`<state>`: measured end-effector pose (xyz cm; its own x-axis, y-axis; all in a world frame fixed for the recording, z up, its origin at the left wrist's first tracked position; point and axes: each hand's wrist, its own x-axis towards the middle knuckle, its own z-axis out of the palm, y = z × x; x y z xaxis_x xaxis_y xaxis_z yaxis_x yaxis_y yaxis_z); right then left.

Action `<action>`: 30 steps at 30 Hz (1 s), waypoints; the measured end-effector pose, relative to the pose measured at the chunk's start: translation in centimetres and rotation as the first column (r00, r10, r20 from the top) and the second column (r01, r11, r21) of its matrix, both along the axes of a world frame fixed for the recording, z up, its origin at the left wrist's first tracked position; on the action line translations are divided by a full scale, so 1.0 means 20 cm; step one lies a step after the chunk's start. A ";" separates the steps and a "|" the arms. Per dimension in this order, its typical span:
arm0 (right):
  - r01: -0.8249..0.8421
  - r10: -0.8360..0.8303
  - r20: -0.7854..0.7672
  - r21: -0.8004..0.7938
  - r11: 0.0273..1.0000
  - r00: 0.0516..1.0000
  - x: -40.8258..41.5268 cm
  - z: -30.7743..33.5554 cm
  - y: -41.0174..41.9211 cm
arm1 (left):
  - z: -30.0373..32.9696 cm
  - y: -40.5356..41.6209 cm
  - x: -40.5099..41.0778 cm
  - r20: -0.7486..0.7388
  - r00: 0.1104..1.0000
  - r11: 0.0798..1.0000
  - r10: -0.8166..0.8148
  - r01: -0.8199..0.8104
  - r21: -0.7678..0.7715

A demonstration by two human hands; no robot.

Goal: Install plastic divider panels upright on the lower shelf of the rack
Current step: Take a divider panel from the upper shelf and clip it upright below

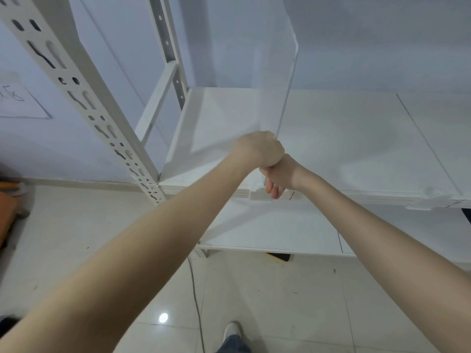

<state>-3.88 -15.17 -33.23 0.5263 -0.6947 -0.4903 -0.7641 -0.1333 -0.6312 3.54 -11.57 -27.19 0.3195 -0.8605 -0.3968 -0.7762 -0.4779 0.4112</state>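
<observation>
A clear plastic divider panel (pixel 276 72) stands upright on the white shelf (pixel 356 138) of the rack, its front edge running down to the shelf's front lip. My left hand (pixel 260 149) is a fist closed around the panel's lower front corner. Directly below it, my right hand (pixel 277 179) is closed at the shelf's front edge, fingers curled under the lip next to a white clip (pixel 260 193). Whether the right hand grips the panel's base or the clip is hidden.
A perforated white upright post (pixel 76 93) slants across the left. A second white shelf (pixel 280 233) lies below. A thin cable (pixel 196 296) runs over the tiled floor, my shoe (pixel 232 332) is at the bottom, and orange equipment (pixel 7 207) sits at far left.
</observation>
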 end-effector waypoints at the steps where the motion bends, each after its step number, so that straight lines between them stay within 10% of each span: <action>1: 0.008 -0.008 0.003 0.006 1.000 1.000 -0.01 -0.01 0.00 | -0.01 0.00 0.00 -0.009 1.000 1.000 -0.002 0.002 -0.002; 18: -0.024 0.021 0.088 0.038 0.999 0.996 -0.03 -0.01 0.03 | -0.05 0.00 0.01 0.054 0.998 0.999 -0.015 0.017 -0.029; 25: 0.216 -0.247 0.350 0.125 0.968 0.904 -0.26 -0.14 0.06 | -0.21 0.19 0.06 -0.196 0.980 0.999 0.016 -0.025 -0.040; 30: 0.295 -0.394 0.233 0.365 0.883 0.889 -0.38 -0.27 0.14 | -0.43 0.31 0.08 -0.435 0.861 0.964 0.262 -0.213 0.159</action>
<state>-11.46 -12.29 -38.60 0.4343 -0.6954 -0.5726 -0.4983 0.3441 -0.7958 5.09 -5.35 -35.81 0.2751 -0.7281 -0.6278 -0.3772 -0.6824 0.6261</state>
